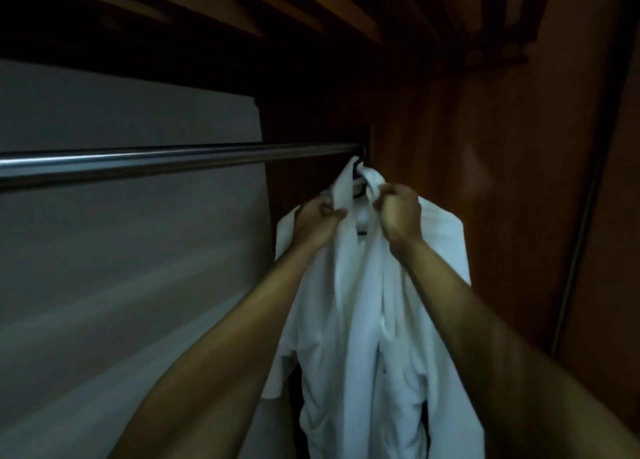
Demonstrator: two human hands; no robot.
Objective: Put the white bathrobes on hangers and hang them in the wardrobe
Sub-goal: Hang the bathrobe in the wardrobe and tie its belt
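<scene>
Robe (363,302) hangs from rail (173,159); left hand (317,221) and right hand (398,212) pinch its collar. Tugging unevenly could slip it off what seems a hanger (356,178).

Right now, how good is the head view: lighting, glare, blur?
Head view: dim overall, upper wardrobe nearly black; the white bathrobe is the brightest area; a glare streak runs along the metal rail; both forearms and the pale left panel look soft; wide-angle bowing at edges.

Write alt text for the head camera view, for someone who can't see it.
Both hands, left hand and right hand, grip the collar of a white bathrobe hanging from a metal rail at the right end of a dark wooden wardrobe.
</scene>
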